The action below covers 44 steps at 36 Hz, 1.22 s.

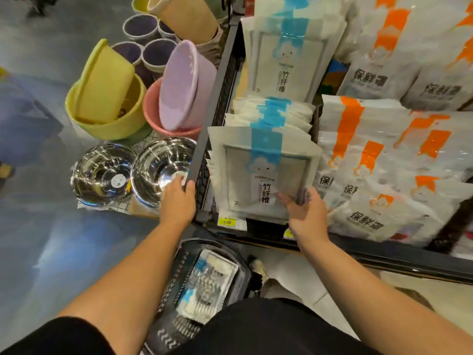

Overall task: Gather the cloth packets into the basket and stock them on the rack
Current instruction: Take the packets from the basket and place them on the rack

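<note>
Closest to me, the basket [176,275] sits low between my arms, with a blue-striped cloth packet [207,285] lying flat inside it. Further up, my left hand [176,198] has its grip wrapped round the grey corner post [204,139] of the rack, just beside two steel bowls [102,175]. My right hand [304,213] has its grip pinching the lower right corner of the front packet [256,170]. That packet stands upright at the front edge of the lower shelf, ahead of a row of like packets. Orange-striped packs [371,149] fill the shelf to the right.
</note>
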Each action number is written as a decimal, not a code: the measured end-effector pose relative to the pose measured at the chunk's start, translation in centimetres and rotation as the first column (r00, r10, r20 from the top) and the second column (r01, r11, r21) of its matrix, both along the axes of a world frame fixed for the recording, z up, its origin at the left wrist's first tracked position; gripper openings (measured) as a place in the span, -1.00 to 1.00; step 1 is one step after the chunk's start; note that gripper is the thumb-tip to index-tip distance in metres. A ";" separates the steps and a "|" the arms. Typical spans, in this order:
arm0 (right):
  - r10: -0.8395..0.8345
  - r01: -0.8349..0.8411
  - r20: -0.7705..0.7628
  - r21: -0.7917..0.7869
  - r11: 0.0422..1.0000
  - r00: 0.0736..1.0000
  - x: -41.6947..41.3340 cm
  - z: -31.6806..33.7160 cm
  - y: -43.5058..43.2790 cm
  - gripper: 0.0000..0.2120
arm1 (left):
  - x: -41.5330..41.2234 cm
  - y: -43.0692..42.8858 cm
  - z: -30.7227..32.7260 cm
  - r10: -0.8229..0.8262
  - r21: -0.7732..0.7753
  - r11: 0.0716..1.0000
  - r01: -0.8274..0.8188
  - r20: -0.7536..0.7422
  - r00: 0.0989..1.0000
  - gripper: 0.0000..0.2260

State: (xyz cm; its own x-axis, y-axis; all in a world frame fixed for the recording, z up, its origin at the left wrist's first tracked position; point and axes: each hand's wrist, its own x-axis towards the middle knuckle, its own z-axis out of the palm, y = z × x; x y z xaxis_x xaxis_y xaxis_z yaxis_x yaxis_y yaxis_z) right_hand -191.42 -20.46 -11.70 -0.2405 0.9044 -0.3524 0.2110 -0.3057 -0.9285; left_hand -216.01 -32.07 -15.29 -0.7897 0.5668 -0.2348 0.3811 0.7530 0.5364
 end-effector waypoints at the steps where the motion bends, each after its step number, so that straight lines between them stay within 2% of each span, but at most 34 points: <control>1: -0.005 0.003 0.040 0.038 0.999 0.999 -0.2 -0.3 0.0 -0.79 | -0.3 0.0 -0.9 0.005 -0.057 0.998 -0.004 0.021 1.000 -0.62; 3: -0.008 0.001 0.077 0.086 0.996 0.997 -0.3 -1.0 0.0 -0.79 | -0.5 0.1 -2.1 0.030 -0.136 0.991 -0.020 0.069 0.997 -0.58; 7: -0.034 0.023 0.078 0.135 0.991 0.996 -0.6 -2.8 -0.3 -0.77 | -0.5 0.3 -3.4 0.085 -0.103 0.991 -0.081 0.032 0.996 -0.58; 10: -0.013 -0.046 0.250 0.227 0.973 0.968 -0.6 -3.5 -1.4 -0.75 | -0.7 0.3 -3.8 0.083 -0.111 0.990 -0.081 0.013 0.996 -0.60; 12: -0.022 -0.102 0.402 0.285 0.953 0.915 0.0 -4.9 -2.6 -0.65 | -0.9 0.3 -4.0 0.087 -0.121 0.989 -0.086 0.007 0.996 -0.62; 14: -0.048 -0.100 0.466 0.288 0.953 0.883 0.2 -6.3 -3.5 -0.75 | -1.1 0.3 -4.2 0.089 -0.113 0.990 -0.088 0.006 0.996 -0.62; 16: -0.020 -0.125 0.525 0.239 0.963 0.851 -0.1 -5.8 -3.5 -0.89 | -1.2 0.2 -4.4 0.097 -0.104 0.990 -0.095 0.006 0.995 -0.60; 18: -0.037 -0.080 0.537 0.192 0.978 0.843 -1.0 -5.2 -2.9 -0.91 | -1.4 0.1 -4.6 0.093 -0.097 0.991 -0.092 0.011 0.996 -0.60; 21: -0.037 -0.041 0.551 0.129 0.991 0.834 -2.0 -4.5 -2.0 -0.81 | -1.4 -0.1 -4.7 0.089 -0.082 0.993 -0.087 0.013 0.996 -0.60; 25: 0.182 -0.134 0.700 -0.124 0.983 0.691 -1.3 -4.5 -1.2 -0.83 | -1.4 -0.2 -4.8 0.080 -0.061 0.995 -0.079 0.022 0.997 -0.60; 27: 0.244 -0.164 0.653 -0.182 0.970 0.717 -0.8 -4.3 -0.7 -0.75 | -1.4 -0.2 -4.7 0.082 -0.059 0.995 -0.080 0.036 0.996 -0.61; 29: 0.250 -0.183 0.589 -0.173 0.968 0.769 -0.8 -3.7 -0.4 -0.67 | -1.3 -0.2 -4.6 0.087 -0.060 0.995 -0.085 0.037 0.996 -0.61; 32: 0.180 -0.209 0.566 -0.014 0.978 0.804 -1.0 -3.3 -0.9 -0.73 | -1.3 -0.2 -4.6 0.085 -0.049 0.995 -0.084 0.039 0.996 -0.61; 34: 0.150 -0.257 0.692 0.053 0.965 0.707 -0.7 -3.4 -1.5 -0.68 | -1.3 -0.2 -4.6 0.082 -0.038 0.996 -0.081 0.036 0.996 -0.61; 36: 0.208 -0.303 0.789 -0.029 0.952 0.579 -0.3 -3.5 -1.6 -0.58 | -1.4 -0.3 -4.7 0.074 -0.030 0.997 -0.073 0.030 0.997 -0.64; 37: 0.252 -0.303 0.781 -0.085 0.949 0.571 0.1 -3.4 -1.4 -0.57 | -1.4 -0.4 -4.8 0.069 -0.029 0.997 -0.069 0.028 0.997 -0.64; 39: 0.301 -0.325 0.716 -0.108 0.939 0.630 0.9 -2.8 -0.8 -0.63 | -1.4 -0.3 -4.8 0.072 -0.025 0.997 -0.071 0.027 0.997 -0.65; 41: 0.252 -0.315 0.676 -0.031 0.949 0.692 1.6 -1.6 -1.1 -0.69 | -1.3 -0.3 -4.8 0.072 -0.022 0.997 -0.071 0.025 0.997 -0.66; 42: 0.141 -0.263 0.667 0.085 0.961 0.731 2.2 -1.0 -1.5 -0.68 | -1.3 -0.3 -4.9 0.072 -0.025 0.997 -0.072 0.021 0.997 -0.66; 43: -0.006 -0.217 0.635 0.273 0.937 0.773 2.8 -0.3 -2.1 -0.69 | -1.3 -0.3 -4.9 0.073 -0.029 0.997 -0.073 0.018 0.997 -0.66; 44: -0.111 -0.217 0.578 0.468 0.857 0.808 3.3 0.2 -2.8 -0.74 | -1.3 -0.3 -4.9 0.073 -0.031 0.997 -0.072 0.018 0.997 -0.66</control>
